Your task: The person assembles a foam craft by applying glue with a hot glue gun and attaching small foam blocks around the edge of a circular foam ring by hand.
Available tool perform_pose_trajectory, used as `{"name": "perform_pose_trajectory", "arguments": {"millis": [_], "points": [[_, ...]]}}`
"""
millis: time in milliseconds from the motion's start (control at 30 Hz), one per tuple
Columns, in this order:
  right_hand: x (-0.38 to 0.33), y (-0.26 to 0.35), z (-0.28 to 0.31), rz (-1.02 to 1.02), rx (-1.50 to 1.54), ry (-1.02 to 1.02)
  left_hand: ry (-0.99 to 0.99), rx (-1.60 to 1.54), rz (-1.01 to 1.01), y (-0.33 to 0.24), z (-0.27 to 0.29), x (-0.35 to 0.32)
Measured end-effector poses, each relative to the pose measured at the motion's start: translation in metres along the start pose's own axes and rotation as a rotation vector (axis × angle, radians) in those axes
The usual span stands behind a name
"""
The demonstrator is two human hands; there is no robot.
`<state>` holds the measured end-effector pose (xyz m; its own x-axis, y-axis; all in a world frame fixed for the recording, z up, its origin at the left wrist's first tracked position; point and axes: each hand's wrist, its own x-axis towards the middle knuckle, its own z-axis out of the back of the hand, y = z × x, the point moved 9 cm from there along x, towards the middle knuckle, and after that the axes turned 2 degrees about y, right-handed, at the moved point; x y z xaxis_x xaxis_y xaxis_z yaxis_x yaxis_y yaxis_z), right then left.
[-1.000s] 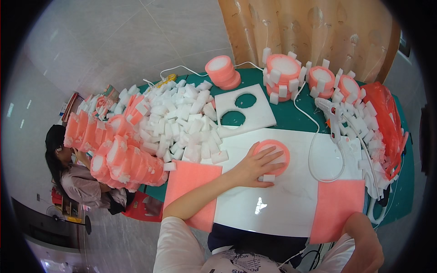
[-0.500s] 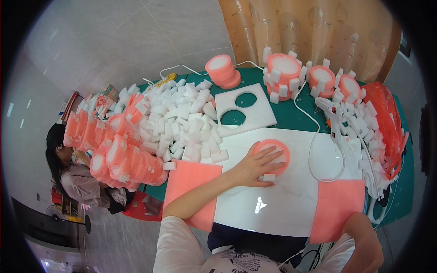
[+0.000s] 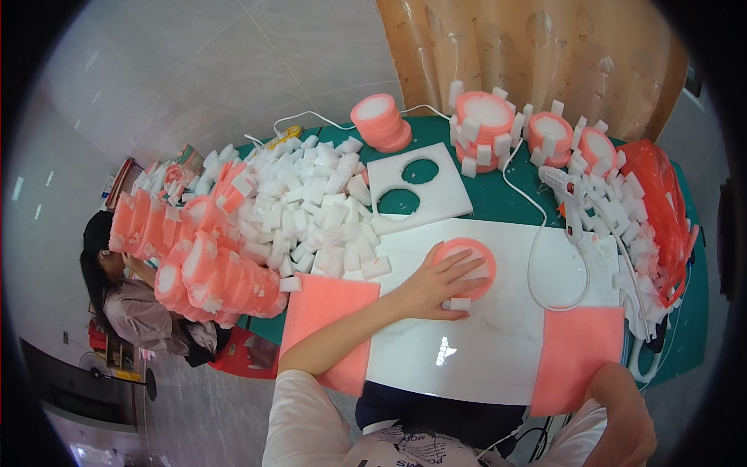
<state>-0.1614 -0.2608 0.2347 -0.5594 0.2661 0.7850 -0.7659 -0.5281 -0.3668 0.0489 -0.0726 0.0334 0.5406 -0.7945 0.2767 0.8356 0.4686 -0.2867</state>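
My left hand (image 3: 445, 284) lies palm down with its fingers spread over a round pink foam ring with a white disc inside (image 3: 481, 271). Against the thumb side of that hand is a small white foam block (image 3: 459, 304); whether the thumb presses on it I cannot tell. Both rest on a glossy white board (image 3: 420, 354). My right arm (image 3: 618, 401) bends at the right end of the board, beside a pink foam sheet (image 3: 580, 342), and its hand is out of view.
White foam blocks (image 3: 311, 194) are heaped at the left, beside stacked pink foam rings (image 3: 226, 280). A white sheet with two round holes (image 3: 443, 191) lies beyond the board. A corded glue gun (image 3: 572, 206) and a red plastic bag (image 3: 657, 210) are rightward. Another person (image 3: 136, 311) sits far left.
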Motion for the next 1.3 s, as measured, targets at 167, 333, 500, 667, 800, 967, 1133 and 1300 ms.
{"name": "perform_pose_trajectory", "arguments": {"millis": [167, 333, 500, 667, 800, 967, 1133, 1300], "points": [[0.003, 0.003, -0.003, 0.019, -0.293, 0.063, 0.008, 0.013, 0.005, -0.001, 0.0, 0.001], [0.003, -0.003, -0.005, 0.02, -0.092, -0.002, 0.005, -0.02, 0.012, 0.002, -0.001, -0.003], [0.0, -0.017, 0.002, -0.017, 0.683, -0.185, 0.005, 0.004, 0.001, -0.001, 0.0, 0.001], [-0.008, -0.014, -0.004, -0.02, 0.75, -0.236, -0.006, -0.004, 0.006, 0.0, 0.001, -0.002], [-0.003, -0.011, 0.004, 0.187, 0.383, -0.208, -0.008, -0.014, -0.01, -0.003, -0.001, 0.005], [-0.003, 0.025, -0.01, -0.634, 0.436, -0.166, -0.018, 0.0, 0.005, 0.001, 0.005, -0.004], [0.011, -0.026, -0.004, -0.243, 0.415, -0.178, -0.006, -0.002, 0.005, -0.001, 0.001, -0.001], [0.007, -0.023, 0.001, 0.131, 0.384, -0.162, -0.006, -0.009, -0.006, -0.001, 0.0, 0.002]]}}
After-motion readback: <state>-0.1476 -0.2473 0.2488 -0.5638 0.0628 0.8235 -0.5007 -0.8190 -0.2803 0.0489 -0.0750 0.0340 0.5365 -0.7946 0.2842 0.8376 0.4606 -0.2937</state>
